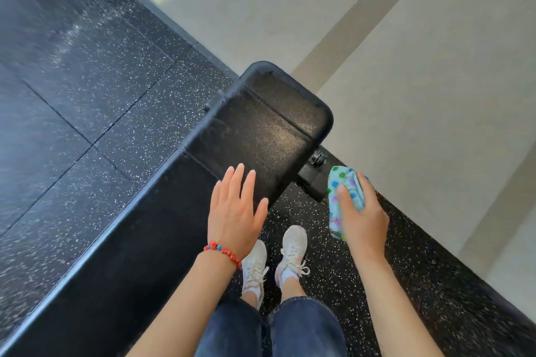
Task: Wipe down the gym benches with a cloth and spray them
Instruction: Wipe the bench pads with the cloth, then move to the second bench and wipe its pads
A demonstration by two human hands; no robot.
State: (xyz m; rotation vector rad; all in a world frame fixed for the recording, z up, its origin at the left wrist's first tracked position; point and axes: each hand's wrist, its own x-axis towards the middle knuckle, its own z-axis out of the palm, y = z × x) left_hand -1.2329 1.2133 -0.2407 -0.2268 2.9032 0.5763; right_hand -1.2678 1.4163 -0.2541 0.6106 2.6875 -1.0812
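Observation:
A black padded gym bench point(261, 124) runs from the lower left to the middle of the head view, its rounded end pad shining a little. My left hand point(236, 209), with a red bead bracelet at the wrist, is spread flat with straight fingers over the bench's near edge. My right hand point(362, 211) grips a bunched light-blue cloth with coloured dots point(346, 191) beside the bench's end, over the floor. No spray bottle is in view.
The bench's black metal foot point(313, 180) sticks out under the end pad. Speckled black rubber flooring point(87, 81) lies left and below. A pale wall or floor surface point(420, 66) fills the upper right. My white sneakers point(275, 258) stand close to the bench.

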